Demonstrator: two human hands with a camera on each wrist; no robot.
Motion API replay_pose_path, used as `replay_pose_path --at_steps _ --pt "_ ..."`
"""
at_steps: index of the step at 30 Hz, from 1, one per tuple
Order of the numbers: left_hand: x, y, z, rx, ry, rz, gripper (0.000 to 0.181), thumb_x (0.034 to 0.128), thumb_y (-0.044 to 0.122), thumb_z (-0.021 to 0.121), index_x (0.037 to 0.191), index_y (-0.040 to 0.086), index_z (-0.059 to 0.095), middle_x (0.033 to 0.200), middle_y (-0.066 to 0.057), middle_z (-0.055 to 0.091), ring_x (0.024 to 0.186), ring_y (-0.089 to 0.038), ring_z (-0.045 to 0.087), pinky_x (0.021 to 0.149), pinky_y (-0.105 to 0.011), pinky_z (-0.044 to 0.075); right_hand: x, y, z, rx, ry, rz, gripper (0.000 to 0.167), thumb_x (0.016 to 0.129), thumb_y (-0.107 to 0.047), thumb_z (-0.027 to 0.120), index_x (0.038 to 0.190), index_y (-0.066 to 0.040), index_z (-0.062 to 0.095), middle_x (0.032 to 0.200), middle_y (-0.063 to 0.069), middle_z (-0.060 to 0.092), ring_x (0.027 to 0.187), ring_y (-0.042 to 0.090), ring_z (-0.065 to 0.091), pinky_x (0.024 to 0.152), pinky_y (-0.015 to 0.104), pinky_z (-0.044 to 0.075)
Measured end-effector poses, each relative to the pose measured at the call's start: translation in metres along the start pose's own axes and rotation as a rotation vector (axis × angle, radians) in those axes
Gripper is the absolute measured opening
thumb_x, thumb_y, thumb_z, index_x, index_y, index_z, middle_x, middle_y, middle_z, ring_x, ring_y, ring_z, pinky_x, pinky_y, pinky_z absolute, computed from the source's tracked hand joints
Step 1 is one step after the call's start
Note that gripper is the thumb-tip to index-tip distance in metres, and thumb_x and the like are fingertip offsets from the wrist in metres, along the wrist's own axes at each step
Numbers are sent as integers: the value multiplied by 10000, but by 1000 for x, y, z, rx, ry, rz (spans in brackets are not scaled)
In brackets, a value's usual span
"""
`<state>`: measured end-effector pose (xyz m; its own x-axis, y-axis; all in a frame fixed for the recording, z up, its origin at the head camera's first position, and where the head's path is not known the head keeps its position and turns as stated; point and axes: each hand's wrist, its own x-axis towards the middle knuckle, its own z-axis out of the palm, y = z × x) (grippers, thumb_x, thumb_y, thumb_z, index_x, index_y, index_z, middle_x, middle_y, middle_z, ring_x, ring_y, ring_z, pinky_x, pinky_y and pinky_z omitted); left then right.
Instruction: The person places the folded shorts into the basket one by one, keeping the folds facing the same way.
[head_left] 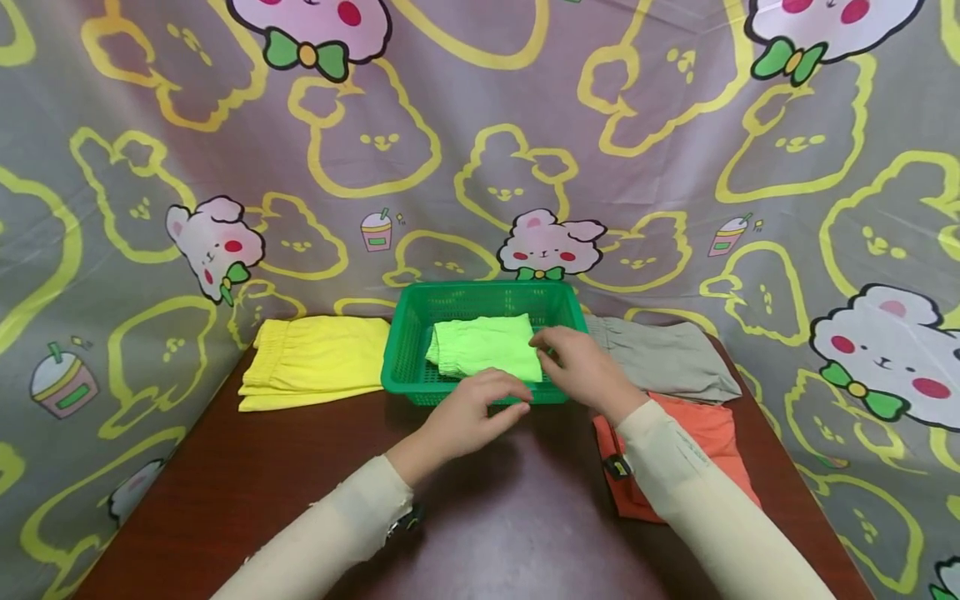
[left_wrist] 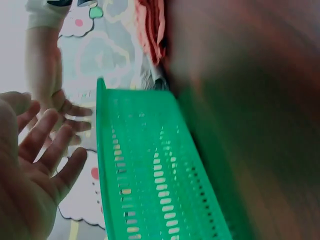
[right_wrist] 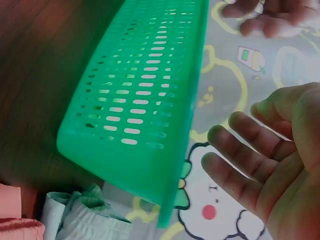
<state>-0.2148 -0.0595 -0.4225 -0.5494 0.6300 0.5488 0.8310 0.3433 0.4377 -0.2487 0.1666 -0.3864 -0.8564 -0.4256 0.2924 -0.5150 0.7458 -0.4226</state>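
A folded neon-green garment with an elastic waistband [head_left: 483, 346] lies inside the green plastic basket [head_left: 480, 289]. My left hand [head_left: 476, 408] hovers over the basket's near rim, its fingers loosely bent and holding nothing. Above the basket's right side is my right hand [head_left: 577, 362], close to the garment's right edge, with nothing in its grasp. Both wrist views show relaxed, spread fingers: the left hand [left_wrist: 37, 165] beside the perforated basket wall [left_wrist: 145, 150], the right hand [right_wrist: 270, 160] above the rim on its side [right_wrist: 125, 100].
Folded yellow shorts [head_left: 322, 358] lie left of the basket. Grey shorts [head_left: 667, 358] are on its right, with an orange garment [head_left: 712, 442] in front of them, partly under the right forearm. A patterned cloth [head_left: 450, 167] hangs behind the brown table [head_left: 480, 533].
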Motion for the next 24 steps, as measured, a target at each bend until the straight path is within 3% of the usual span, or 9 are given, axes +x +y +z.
replay_pose_path --at_steps 5,8,13,24 --pt "-3 10 15 79 -188 13 190 1024 278 644 1162 194 744 1185 94 697 1174 -78 592 1044 -237 461 -16 -6 -10 -21 25 -14 210 1032 -196 603 1203 -123 702 1161 25 707 976 171 657 821 400 579" --pt "-2 15 25 145 -263 42 225 1035 311 619 1194 209 743 1232 100 687 1213 -84 572 1063 -233 446 -26 -7 -16 -29 28 -12 211 1031 -194 604 1205 -120 699 1158 29 704 986 178 667 828 406 581" --pt "2 21 41 228 -329 125 242 1043 335 596 1211 233 739 1255 94 682 1217 -94 572 1077 -229 433 -45 -6 -22 -51 46 2 198 1022 -211 630 1189 -138 707 1143 10 706 977 174 670 810 405 585" --pt "17 30 67 322 -443 170 293 1049 378 566 1294 277 691 1298 110 655 1227 -88 550 1067 -239 426 -89 21 -38 -127 84 98 226 1021 -190 630 1229 -127 690 1175 49 716 929 212 698 733 432 583"
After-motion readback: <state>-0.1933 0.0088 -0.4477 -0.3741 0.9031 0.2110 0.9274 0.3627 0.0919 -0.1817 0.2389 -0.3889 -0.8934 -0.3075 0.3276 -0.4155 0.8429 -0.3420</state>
